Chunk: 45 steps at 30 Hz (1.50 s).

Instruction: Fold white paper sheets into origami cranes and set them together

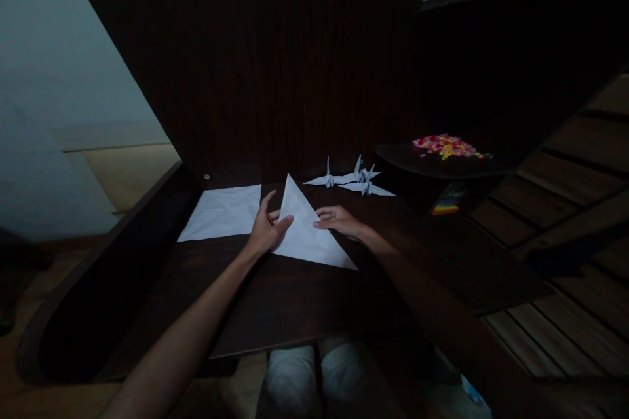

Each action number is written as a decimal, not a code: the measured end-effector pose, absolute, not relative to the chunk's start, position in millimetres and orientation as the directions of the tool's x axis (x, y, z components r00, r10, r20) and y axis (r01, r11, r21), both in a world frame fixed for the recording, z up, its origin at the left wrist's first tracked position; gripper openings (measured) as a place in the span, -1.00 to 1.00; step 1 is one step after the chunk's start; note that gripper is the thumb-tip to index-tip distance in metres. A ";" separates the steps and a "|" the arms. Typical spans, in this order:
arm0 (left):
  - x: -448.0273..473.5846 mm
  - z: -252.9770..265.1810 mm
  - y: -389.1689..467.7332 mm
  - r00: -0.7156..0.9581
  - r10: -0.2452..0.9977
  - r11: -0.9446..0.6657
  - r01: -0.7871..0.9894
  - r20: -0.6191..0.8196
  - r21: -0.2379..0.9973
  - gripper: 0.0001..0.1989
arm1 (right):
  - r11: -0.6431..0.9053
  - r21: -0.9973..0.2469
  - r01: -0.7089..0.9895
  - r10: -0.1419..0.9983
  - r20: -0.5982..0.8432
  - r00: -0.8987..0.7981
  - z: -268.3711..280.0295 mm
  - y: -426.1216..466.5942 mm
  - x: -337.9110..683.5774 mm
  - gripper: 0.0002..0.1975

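A white sheet of paper folded into a triangle [307, 229] is held up between both hands over the dark desk. My left hand [269, 226] grips its left edge, the thumb on the front face and the other fingers partly behind it. On the right edge my right hand [341, 221] pinches the paper, thumb in front and fingers at the back. One point of the triangle is up, another reaches toward the lower right. Left of my left hand, a creased white paper sheet [221, 211] lies flat on the desk.
Several folded paper cranes [366, 187] stand at the back of the desk [255, 308]. To the right, a small shelf [417, 162] bears a heap of pink, red and yellow small pieces [447, 144]. A raised side panel [113, 262] bounds the desk on the left.
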<state>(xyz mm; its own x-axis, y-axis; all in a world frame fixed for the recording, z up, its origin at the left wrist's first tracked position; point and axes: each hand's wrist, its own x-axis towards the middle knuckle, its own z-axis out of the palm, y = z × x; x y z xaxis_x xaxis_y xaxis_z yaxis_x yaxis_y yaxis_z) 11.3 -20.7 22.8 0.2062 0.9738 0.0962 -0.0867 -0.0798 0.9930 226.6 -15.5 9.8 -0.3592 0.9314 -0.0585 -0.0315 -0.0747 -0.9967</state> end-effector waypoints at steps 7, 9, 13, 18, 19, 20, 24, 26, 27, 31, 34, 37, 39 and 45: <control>9.4 19.3 -22.6 0.358 0.924 -0.166 0.063 0.133 0.984 -0.21 | -0.084 -0.993 -0.084 0.953 -0.055 -0.298 2.6 -10.5 227.2 -0.70; 6.0 17.9 -20.1 0.414 0.898 -0.214 0.120 0.146 0.969 -0.44 | -0.079 -0.991 -0.109 0.961 -0.047 -0.274 -0.2 -7.9 227.3 -0.74; -0.7 20.9 -16.4 0.549 0.819 -0.283 0.140 0.163 0.949 -0.50 | -0.087 -0.978 -0.191 0.972 -0.041 -0.231 -3.3 -4.5 227.1 -0.79; -2.5 24.5 -15.7 0.512 0.859 -0.125 0.156 0.028 0.980 -0.50 | -0.127 -0.968 -0.217 0.976 -0.082 -0.203 -1.0 -5.9 226.8 -0.80; -2.3 24.6 -15.5 0.508 0.861 -0.099 0.155 0.007 0.983 -0.49 | -0.124 -0.967 -0.220 0.976 -0.079 -0.202 -0.3 -6.5 226.5 -0.79; -2.2 24.7 -15.3 0.511 0.859 -0.080 0.154 -0.010 0.985 -0.49 | -0.119 -0.968 -0.223 0.977 -0.074 -0.201 0.4 -7.1 226.2 -0.79; -3.1 23.7 -13.8 0.526 0.849 -0.056 0.173 -0.044 0.983 -0.48 | -0.101 -0.972 -0.212 0.980 -0.060 -0.189 1.1 -7.8 225.2 -0.79; -4.2 23.1 -12.8 0.524 0.851 -0.065 0.184 -0.042 0.981 -0.53 | -0.101 -0.972 -0.214 0.979 -0.059 -0.194 0.4 -7.3 225.2 -0.79; -4.8 23.0 -12.4 0.523 0.851 -0.076 0.190 -0.035 0.979 -0.56 | -0.102 -0.970 -0.220 0.979 -0.059 -0.195 -0.1 -7.0 225.3 -0.79; -6.8 26.2 -10.8 0.508 0.861 -0.113 0.200 -0.004 0.973 -0.67 | -0.101 -0.961 -0.256 0.986 -0.062 -0.158 -2.2 -5.1 227.3 -0.80; -7.2 31.4 -10.9 0.495 0.869 -0.076 0.156 -0.011 0.985 -0.60 | -0.056 -0.964 -0.260 0.990 -0.019 -0.140 -1.0 -4.5 230.4 -0.83; -6.7 35.9 -12.6 0.520 0.854 0.007 0.026 -0.020 1.000 -0.57 | -0.030 -0.977 -0.211 0.985 0.007 -0.174 3.1 -6.0 233.1 -0.86; -6.2 37.2 -13.7 0.548 0.836 0.065 -0.077 -0.012 0.995 -0.61 | -0.029 -0.976 -0.217 0.984 0.010 -0.178 5.5 -7.4 233.4 -0.87; -4.0 33.6 -12.3 0.439 0.898 0.039 -0.066 -0.006 0.997 -0.77 | -0.047 -0.943 -0.330 0.973 0.031 -0.229 5.2 -8.4 230.6 -0.84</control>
